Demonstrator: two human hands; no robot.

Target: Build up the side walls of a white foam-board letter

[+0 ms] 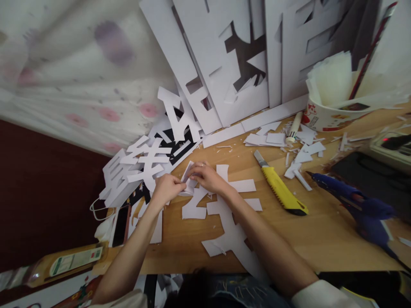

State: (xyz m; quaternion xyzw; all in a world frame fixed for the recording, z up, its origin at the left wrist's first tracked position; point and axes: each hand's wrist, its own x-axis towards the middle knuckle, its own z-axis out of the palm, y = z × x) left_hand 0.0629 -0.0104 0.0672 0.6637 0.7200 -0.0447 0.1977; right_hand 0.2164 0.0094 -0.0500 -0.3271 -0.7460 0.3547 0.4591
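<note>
My left hand (167, 189) and my right hand (208, 176) meet over the wooden table, pinching a small folded or angled piece of white board (189, 185) between them. The fingers of both are closed on it, and part of the piece is hidden behind them. Under my right forearm lies a large white cut-out character (227, 214) with several arms. A smaller white cut-out part (194, 207) rests just below my hands, close to the big one. Right of my right hand is a yellow utility knife (281, 186), its blade showing.
A blue glue gun (356, 201) lies at the right near a dark pad (369, 175). White paper cup (330, 117), glue stick or marker (294, 128) and scraps sit behind. Cut-out sheets (237, 102) lean at the back. Left are piled characters (144, 160), phone (121, 226) and bottle (61, 264).
</note>
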